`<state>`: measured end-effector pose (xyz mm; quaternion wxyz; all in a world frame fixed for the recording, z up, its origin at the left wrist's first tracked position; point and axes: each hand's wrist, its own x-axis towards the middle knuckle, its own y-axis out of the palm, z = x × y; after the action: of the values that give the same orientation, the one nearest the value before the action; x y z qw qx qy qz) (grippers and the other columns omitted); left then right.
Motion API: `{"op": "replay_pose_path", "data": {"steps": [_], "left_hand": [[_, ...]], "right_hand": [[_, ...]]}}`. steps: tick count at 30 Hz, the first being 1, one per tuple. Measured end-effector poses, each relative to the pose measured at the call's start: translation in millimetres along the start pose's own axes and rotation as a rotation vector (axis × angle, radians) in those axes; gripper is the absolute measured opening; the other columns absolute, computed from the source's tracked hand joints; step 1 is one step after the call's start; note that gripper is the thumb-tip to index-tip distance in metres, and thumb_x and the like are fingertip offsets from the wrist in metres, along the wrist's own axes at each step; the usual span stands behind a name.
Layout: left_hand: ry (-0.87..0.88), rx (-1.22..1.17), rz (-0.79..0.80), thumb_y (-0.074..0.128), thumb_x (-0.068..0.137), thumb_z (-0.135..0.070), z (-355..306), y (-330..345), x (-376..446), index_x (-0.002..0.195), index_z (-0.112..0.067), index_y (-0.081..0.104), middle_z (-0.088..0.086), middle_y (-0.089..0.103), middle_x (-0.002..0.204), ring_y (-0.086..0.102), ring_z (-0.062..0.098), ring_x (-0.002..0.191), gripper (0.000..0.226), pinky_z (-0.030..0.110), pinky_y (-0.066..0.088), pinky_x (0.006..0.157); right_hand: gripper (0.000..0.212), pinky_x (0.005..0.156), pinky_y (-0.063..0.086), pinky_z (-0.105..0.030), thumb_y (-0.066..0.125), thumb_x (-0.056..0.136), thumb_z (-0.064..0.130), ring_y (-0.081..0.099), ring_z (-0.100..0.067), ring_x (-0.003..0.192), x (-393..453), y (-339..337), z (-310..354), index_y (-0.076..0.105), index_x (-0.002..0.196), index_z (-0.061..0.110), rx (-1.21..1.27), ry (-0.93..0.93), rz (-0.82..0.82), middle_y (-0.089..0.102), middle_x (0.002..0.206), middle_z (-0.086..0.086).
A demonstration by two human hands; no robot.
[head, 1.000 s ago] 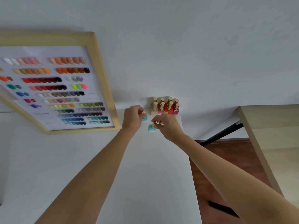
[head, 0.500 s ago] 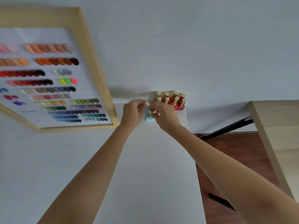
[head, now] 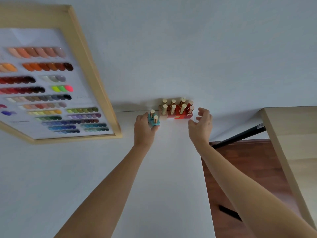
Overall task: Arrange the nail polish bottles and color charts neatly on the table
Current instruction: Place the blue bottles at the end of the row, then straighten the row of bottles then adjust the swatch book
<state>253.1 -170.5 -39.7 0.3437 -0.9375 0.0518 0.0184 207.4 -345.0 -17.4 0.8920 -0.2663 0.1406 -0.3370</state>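
Your left hand (head: 143, 128) grips two teal bottles (head: 153, 120) on the counter (head: 163, 169). Your right hand (head: 202, 125) hangs open, empty, with the red bottles (head: 176, 109) just left of it.

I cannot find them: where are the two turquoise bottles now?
The turquoise bottles stand at the table's far edge in the left hand, just left of the red bottles.

Eight square glass nail polish bottles with gold cylindrical caps (head: 176, 109) stand upright in two tight rows at the far edge of the white bench (head: 163, 169) — pale pink at the left, reds to the right. Just beside them, two teal bottles with gold caps (head: 153, 119) stand upright, touching each other. A wood-framed colour chart of nail swatches (head: 51, 86) lies at the left — its rows run from nudes to blues.
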Motion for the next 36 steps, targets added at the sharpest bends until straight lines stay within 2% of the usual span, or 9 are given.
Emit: {"op": "replay_pose_path", "data": {"steps": [4,9,11,13,16,22,30,33,36], "left_hand": [[-0.009,-0.018,-0.001,0.077,0.075,-0.012,1.2,-0.7,9.3,0.116,-0.005,0.061,0.015,0.058,0.113,0.060,0.027,0.103,0.045,0.039,0.052,0.092],[-0.003,0.001,-0.009,0.076,0.077,-0.013,1.1,-1.8,21.7,0.112,-0.005,0.065,0.015,0.064,0.109,0.062,0.028,0.100,0.037,0.042,0.052,0.091],[0.016,0.027,-0.011,0.075,0.078,-0.014,-0.2,-1.4,25.9,0.109,-0.004,0.066,0.016,0.066,0.105,0.063,0.027,0.097,0.034,0.041,0.053,0.088],[0.028,0.052,-0.001,0.074,0.079,-0.012,-2.1,-0.5,29.9,0.107,-0.004,0.067,0.015,0.067,0.104,0.064,0.026,0.095,0.030,0.040,0.054,0.087],[0.020,0.045,0.018,0.073,0.078,-0.007,-4.5,2.7,33.6,0.106,-0.002,0.068,0.016,0.069,0.104,0.066,0.026,0.095,0.028,0.040,0.054,0.088],[0.001,0.057,-0.008,0.073,0.079,-0.006,-3.5,6.9,34.5,0.102,-0.002,0.069,0.015,0.071,0.101,0.066,0.025,0.092,0.024,0.039,0.055,0.085],[-0.016,0.034,0.040,0.076,0.074,-0.006,-6.8,2.3,32.5,0.105,-0.001,0.068,0.017,0.068,0.106,0.066,0.028,0.097,0.033,0.040,0.055,0.089],[-0.005,0.079,0.022,0.079,0.073,-0.009,-10.0,-5.8,24.7,0.112,-0.004,0.064,0.017,0.064,0.109,0.061,0.029,0.101,0.042,0.035,0.051,0.090],[0.002,0.116,0.000,0.076,0.077,-0.013,-14.9,-18.4,9.7,0.123,-0.002,0.056,0.018,0.060,0.111,0.057,0.031,0.106,0.051,0.036,0.046,0.093]], "right_hand": [[0.049,0.084,0.042,-0.022,0.056,0.085,-0.001,0.053,-0.015,0.102,20.4,-0.8,-12.3,0.042,0.131,0.011,-0.065,0.052,0.047,0.048,0.128,-0.008],[0.044,0.086,0.047,-0.027,0.058,0.086,0.001,0.061,-0.019,0.096,35.3,5.7,-17.4,0.051,0.129,0.008,-0.150,0.034,0.127,0.060,0.120,-0.010],[0.037,0.085,0.050,-0.030,0.055,0.086,-0.001,0.063,-0.021,0.094,38.3,8.5,-17.0,0.059,0.122,0.009,-0.166,0.009,0.139,0.065,0.112,-0.009],[0.028,0.076,0.049,-0.029,0.054,0.084,-0.002,0.063,-0.023,0.084,39.7,10.7,-16.3,0.066,0.106,0.009,-0.195,-0.037,0.144,0.070,0.094,-0.008],[0.020,0.060,0.040,-0.025,0.052,0.081,-0.005,0.053,-0.022,0.067,41.5,11.5,-16.6,0.066,0.083,0.009,-0.221,-0.089,0.128,0.061,0.066,0.000],[0.023,0.064,0.040,-0.029,0.049,0.079,-0.009,0.049,-0.025,0.067,42.5,14.2,-17.3,0.065,0.077,0.008,-0.211,-0.079,0.131,0.057,0.060,0.000],[0.020,0.068,0.050,-0.036,0.050,0.083,-0.007,0.059,-0.031,0.078,40.0,8.7,-12.1,0.067,0.087,0.003,-0.197,-0.044,0.162,0.067,0.075,-0.012],[0.028,0.079,0.049,-0.031,0.055,0.086,-0.004,0.058,-0.027,0.092,33.4,2.2,-11.2,0.061,0.113,0.001,-0.192,0.018,0.169,0.066,0.100,-0.017],[0.047,0.083,0.039,-0.024,0.060,0.087,0.000,0.053,-0.016,0.093,19.4,-8.9,-9.6,0.048,0.132,0.005,-0.196,0.028,0.188,0.060,0.118,-0.014]]}}
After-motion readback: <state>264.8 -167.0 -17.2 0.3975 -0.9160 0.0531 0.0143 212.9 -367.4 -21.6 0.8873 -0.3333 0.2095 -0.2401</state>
